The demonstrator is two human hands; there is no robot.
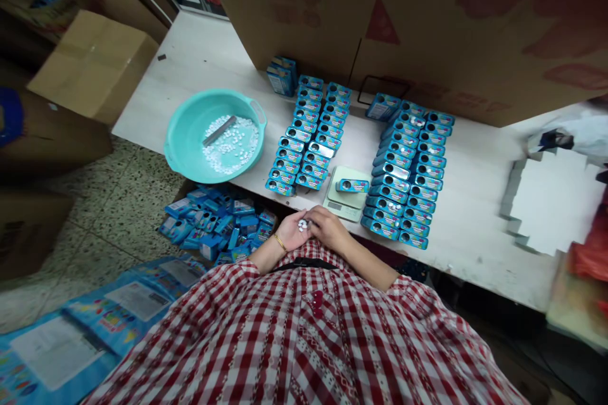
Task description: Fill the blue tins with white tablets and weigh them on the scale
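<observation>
My left hand point(291, 234) is cupped palm up at the table's front edge, holding a few small white tablets point(303, 225). Over that palm my right hand point(327, 226) bends inward, its fingers drawn together at the tablets; anything in the fingertips is hidden. Just beyond my hands, a small blue tin point(352, 186) lies on a pale kitchen scale point(342, 210). Rows of similar blue tins with dark round openings flank the scale, a left group point(310, 158) and a right group point(409, 193). Some tins on the right have white tablets on top.
A turquoise basin point(183, 139) at the left holds loose white tablets and a grey bar-shaped piece point(219, 131). Below it, many blue tins point(221, 223) lie heaped. A large cardboard box point(323, 19) stands behind the rows. White cut card point(555, 202) sits at the right.
</observation>
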